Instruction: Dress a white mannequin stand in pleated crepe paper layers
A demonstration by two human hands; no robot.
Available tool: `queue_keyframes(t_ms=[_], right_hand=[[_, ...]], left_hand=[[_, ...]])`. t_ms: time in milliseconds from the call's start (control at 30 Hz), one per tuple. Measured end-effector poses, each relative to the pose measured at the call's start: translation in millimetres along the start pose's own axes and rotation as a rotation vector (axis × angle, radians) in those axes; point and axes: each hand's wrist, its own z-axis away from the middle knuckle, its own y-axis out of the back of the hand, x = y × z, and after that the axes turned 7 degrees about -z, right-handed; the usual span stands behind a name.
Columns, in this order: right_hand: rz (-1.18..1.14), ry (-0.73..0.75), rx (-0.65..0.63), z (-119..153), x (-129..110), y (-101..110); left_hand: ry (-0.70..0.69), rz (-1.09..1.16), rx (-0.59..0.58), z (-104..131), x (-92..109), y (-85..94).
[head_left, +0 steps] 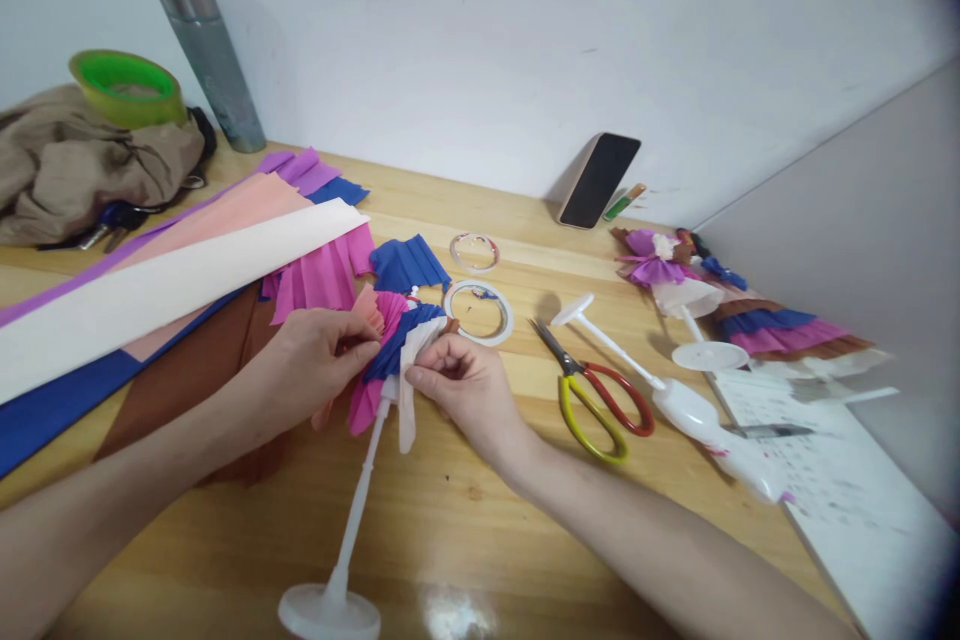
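Between my hands a white plastic stand (pixel 356 510) with a round foot leans on the table, its upper end wrapped in ruffled crepe paper (pixel 397 340) in pink, blue, peach and white. My left hand (pixel 319 360) is closed at the left side of the ruffles, with peach crepe paper showing above and below its fingers. At the right side, my right hand (pixel 469 385) pinches a white crepe paper strip (pixel 407 405) that hangs beside the stand. The fingertips partly hide where the paper meets the stand.
Left lie crepe paper strips (pixel 172 260), a brown cloth bag (pixel 75 160), a tape roll (pixel 127 85) and a bottle (pixel 210 60). Tape rings (pixel 504 320), scissors (pixel 592 390), a white doll form (pixel 705 420), a phone (pixel 600 180), dressed figures (pixel 787 325) and a notebook (pixel 847 490) lie beyond and right.
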Motion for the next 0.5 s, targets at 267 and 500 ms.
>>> queue_keyframes(t_ms=[267, 500], right_hand=[[-0.014, -0.013, -0.029, -0.3, 2.3, -1.1], [-0.027, -0.024, -0.047, 0.6, -0.9, -0.8]], left_hand=[[-0.053, -0.017, 0.039, -0.2, -8.9, -8.5], [-0.074, -0.049, 0.044, 3.2, -5.0, -8.2]])
